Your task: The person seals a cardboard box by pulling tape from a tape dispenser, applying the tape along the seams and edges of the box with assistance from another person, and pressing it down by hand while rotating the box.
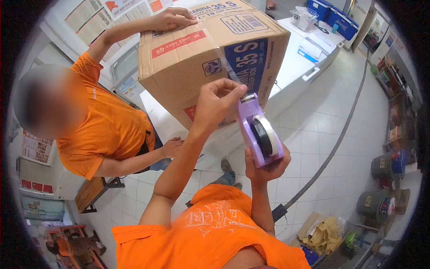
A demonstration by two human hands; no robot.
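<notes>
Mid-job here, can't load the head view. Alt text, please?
The wearer's right hand grips a purple tape dispenser while the left hand pinches what looks like clear tape at its tip, beside a large cardboard box. A co-worker in orange rests one hand on the box's top.

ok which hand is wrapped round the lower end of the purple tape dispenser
The wearer's right hand. The left hand is at the upper end of the dispenser; one co-worker hand rests on the box, the other isn't near the dispenser.
</notes>
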